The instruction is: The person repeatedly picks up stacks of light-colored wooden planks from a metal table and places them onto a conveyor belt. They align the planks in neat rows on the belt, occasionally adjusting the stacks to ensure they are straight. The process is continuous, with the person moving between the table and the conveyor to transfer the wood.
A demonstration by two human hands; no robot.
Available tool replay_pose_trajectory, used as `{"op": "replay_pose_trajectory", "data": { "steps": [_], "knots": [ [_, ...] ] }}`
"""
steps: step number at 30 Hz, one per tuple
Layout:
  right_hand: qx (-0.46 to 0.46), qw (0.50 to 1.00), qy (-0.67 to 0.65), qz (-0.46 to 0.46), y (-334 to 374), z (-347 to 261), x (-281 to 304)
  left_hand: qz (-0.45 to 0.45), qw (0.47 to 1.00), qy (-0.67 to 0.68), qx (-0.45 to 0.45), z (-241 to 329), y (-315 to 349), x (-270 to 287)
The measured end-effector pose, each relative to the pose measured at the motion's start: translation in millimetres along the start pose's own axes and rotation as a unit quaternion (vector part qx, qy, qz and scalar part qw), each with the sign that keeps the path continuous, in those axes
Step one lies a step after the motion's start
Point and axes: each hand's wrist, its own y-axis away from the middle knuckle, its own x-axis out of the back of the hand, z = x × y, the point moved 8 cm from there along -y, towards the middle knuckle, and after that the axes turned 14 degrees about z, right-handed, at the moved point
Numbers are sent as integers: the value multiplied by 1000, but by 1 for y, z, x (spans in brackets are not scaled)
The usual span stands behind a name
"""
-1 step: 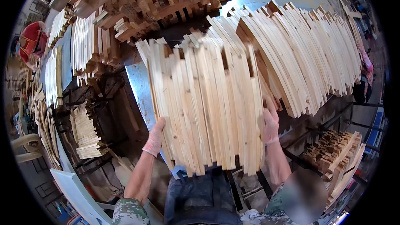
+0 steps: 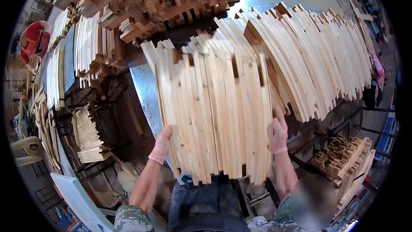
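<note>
Pale wooden slats [image 2: 219, 120] are lying side by side between your left hand [image 2: 161, 145], pressing their left edge, and your right hand [image 2: 279, 136], pressing their right; partly hidden fingers are leaving each hand's closure unclear. Near ends are jutting over your dark clothing [image 2: 204, 206], so uneven squeezing could be letting middle slats slip. Far right, another slat row [image 2: 309, 60] is crowding close, risking snagged ends.

Pale wooden strips [image 2: 315, 60] lie on the bluish table [image 2: 145, 90].
</note>
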Motion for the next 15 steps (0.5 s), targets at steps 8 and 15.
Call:
{"op": "replay_pose_trajectory", "data": {
  "steps": [8, 15],
  "knots": [
    [-138, 977, 114, 120, 75, 96, 140, -45, 997, -47, 43, -47, 56, -3],
    [-195, 976, 24, 90, 139, 46, 64, -83, 995, -43, 31, -23, 106, 2]
  ]
}}
